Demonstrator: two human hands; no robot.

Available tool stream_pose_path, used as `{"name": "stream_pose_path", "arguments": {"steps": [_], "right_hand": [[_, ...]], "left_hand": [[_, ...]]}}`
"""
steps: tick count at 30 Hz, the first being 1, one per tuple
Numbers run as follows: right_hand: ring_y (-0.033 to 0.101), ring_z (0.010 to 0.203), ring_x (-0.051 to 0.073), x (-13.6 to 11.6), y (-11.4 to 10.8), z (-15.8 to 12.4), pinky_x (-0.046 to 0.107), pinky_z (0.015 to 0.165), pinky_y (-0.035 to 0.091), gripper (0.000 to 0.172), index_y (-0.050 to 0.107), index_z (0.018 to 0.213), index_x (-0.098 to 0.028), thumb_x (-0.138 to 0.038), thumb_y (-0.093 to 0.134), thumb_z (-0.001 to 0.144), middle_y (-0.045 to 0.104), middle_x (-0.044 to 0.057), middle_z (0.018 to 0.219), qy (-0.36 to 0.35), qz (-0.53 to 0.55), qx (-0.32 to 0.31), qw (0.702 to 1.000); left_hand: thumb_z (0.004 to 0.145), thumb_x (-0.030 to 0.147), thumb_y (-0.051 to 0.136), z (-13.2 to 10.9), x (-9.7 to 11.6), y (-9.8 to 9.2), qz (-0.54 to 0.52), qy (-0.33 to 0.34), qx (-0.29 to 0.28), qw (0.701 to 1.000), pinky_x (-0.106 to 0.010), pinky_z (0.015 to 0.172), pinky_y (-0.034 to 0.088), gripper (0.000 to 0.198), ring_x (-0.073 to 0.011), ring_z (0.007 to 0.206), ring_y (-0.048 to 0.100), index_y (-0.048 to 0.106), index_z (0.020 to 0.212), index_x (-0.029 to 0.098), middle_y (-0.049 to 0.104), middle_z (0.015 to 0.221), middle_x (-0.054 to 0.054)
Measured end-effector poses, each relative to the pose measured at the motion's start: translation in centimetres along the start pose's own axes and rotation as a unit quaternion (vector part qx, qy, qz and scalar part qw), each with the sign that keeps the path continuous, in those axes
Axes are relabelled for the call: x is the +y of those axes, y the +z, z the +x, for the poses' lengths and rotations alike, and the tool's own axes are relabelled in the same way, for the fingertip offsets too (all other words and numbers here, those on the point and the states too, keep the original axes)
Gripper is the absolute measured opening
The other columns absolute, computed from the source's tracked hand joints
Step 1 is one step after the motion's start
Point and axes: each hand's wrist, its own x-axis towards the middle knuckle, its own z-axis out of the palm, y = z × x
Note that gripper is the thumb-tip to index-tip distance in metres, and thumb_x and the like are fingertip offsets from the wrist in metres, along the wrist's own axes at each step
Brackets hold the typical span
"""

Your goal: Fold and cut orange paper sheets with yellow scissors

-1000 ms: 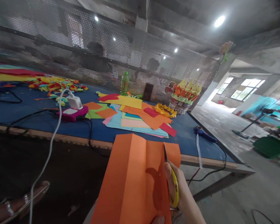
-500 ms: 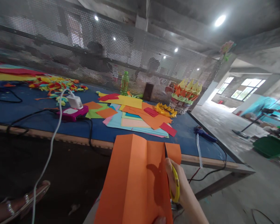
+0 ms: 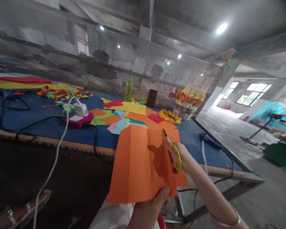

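An orange sheet of paper (image 3: 138, 165) with lengthwise folds is held up in front of the table edge. My left hand (image 3: 154, 203) grips its bottom edge, the thumb on top and the fingers underneath. My right hand (image 3: 178, 154) is closed on a pair of scissors (image 3: 177, 157) with yellow handles. The blades point away from me along the sheet's right part, their dark tip near its far edge. A strip of orange paper (image 3: 182, 179) lies to the right of the blades, partly behind my right hand. The hand's shadow falls on the sheet.
On the blue table (image 3: 105, 140) lie coloured papers (image 3: 126, 107), paper scraps (image 3: 62, 91), a purple power socket (image 3: 78, 120) and a glue gun (image 3: 211, 141). A green bottle (image 3: 129, 90), a phone (image 3: 152, 98) and a basket of folded paper (image 3: 187, 109) stand behind. A white cable (image 3: 53, 163) hangs in front.
The orange sheet has risen and its bottom edge has come into view. My left hand now shows more fully at that edge. The scissors have moved up and slightly left with my right hand.
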Motion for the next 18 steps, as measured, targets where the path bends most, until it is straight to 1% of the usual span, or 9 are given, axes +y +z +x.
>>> {"name": "stream_pose_path", "arguments": {"steps": [2,3,5,7,12,18], "right_hand": [[0.044,0.039,0.013,-1.0,-0.3,1.3,0.026,0.045,0.032,0.058,0.039,0.057,-0.025,-0.066,0.032,0.098,0.044,-0.003,0.042,-0.023,-0.021,0.010,0.999],[0.041,0.042,0.013,-1.4,-0.4,1.9,0.026,0.046,0.030,0.058,0.037,0.057,-0.025,-0.067,0.032,0.097,0.042,-0.003,0.044,-0.035,-0.032,0.019,0.999],[0.033,0.047,0.012,-2.0,-0.3,2.9,0.027,0.048,0.025,0.058,0.035,0.058,-0.025,-0.069,0.031,0.096,0.039,-0.004,0.048,-0.054,-0.052,0.033,0.997],[0.028,0.051,0.012,-2.2,-0.1,3.8,0.028,0.049,0.023,0.058,0.033,0.058,-0.025,-0.070,0.030,0.096,0.037,-0.004,0.051,-0.068,-0.068,0.039,0.995],[0.024,0.051,0.011,-2.1,0.3,5.1,0.029,0.050,0.022,0.059,0.030,0.058,-0.025,-0.069,0.028,0.097,0.031,-0.005,0.050,-0.083,-0.093,0.035,0.992],[0.020,0.054,0.011,-1.9,0.6,5.3,0.029,0.051,0.018,0.057,0.031,0.059,-0.024,-0.065,0.028,0.098,0.031,-0.005,0.051,-0.100,-0.108,0.050,0.988]], "left_hand": [[0.074,0.042,0.081,1.1,0.6,0.3,-0.002,0.025,0.002,1.000,-0.032,0.075,0.054,0.030,-0.0217,0.071,0.064,0.066,0.056,0.024,0.066,0.063,-0.003],[0.072,0.043,0.081,1.7,0.9,0.5,-0.011,0.035,0.006,0.999,-0.032,0.071,0.053,0.031,-0.0218,0.066,0.063,0.064,0.053,0.024,0.065,0.059,-0.003],[0.069,0.043,0.081,2.5,1.3,0.6,-0.042,0.051,0.010,0.998,-0.031,0.064,0.052,0.029,-0.0207,0.060,0.060,0.065,0.055,0.023,0.064,0.058,-0.002],[0.068,0.043,0.081,3.2,1.6,0.6,-0.067,0.057,0.009,0.996,-0.031,0.061,0.050,0.027,-0.0195,0.057,0.059,0.067,0.058,0.022,0.063,0.057,-0.002],[0.068,0.043,0.080,4.0,2.0,0.4,-0.067,0.059,0.011,0.996,-0.029,0.061,0.050,0.033,-0.0181,0.057,0.057,0.064,0.051,0.020,0.062,0.055,-0.004],[0.066,0.041,0.081,4.2,2.5,0.5,-0.078,0.050,0.015,0.996,-0.028,0.058,0.049,0.027,-0.0170,0.054,0.057,0.067,0.058,0.019,0.062,0.054,-0.003]]}}
